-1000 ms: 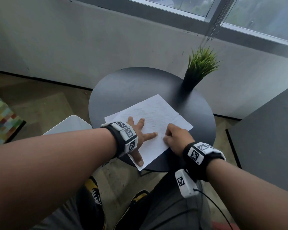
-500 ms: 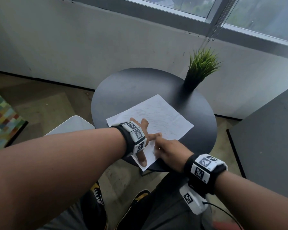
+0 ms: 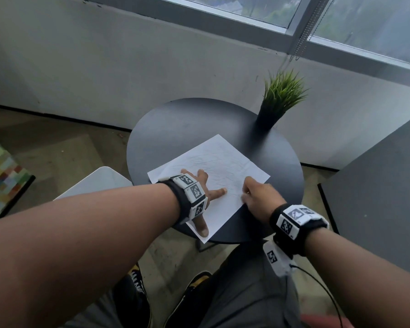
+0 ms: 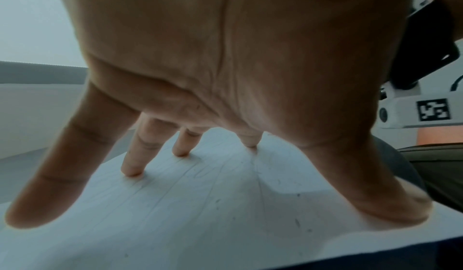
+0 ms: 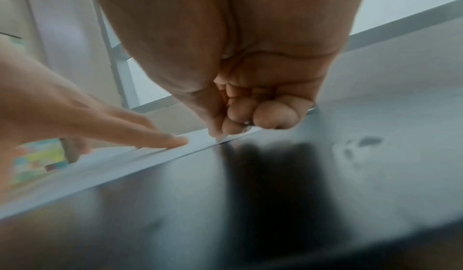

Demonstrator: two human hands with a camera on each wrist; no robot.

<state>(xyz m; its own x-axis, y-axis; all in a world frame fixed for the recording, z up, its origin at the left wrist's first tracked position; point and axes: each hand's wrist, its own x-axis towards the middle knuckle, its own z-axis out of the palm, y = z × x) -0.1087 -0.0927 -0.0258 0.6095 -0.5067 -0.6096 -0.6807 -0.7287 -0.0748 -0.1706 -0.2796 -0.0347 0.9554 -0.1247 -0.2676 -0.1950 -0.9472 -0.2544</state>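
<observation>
A white sheet of paper (image 3: 223,159) with faint pencil scribbles lies on a round black table (image 3: 175,129). My left hand (image 3: 204,185) presses it flat with spread, straight fingers (image 4: 130,167), the thumb near the sheet's front corner. My right hand (image 3: 258,197) is curled into a fist at the sheet's right edge. In the right wrist view its thumb and curled fingers (image 5: 250,112) pinch a small white piece (image 5: 220,138) against the paper (image 5: 150,155). I cannot tell what that piece is.
A potted green grass plant (image 3: 279,95) stands at the table's far right rim. A white seat (image 3: 97,181) sits left of the table and a grey panel (image 3: 376,185) on the right. A wall with a window runs behind. My legs and shoes are below.
My right hand slid left and toward me over the paper half a second ago, then back right to the sheet's edge. The left hand stayed pressed on the paper.
</observation>
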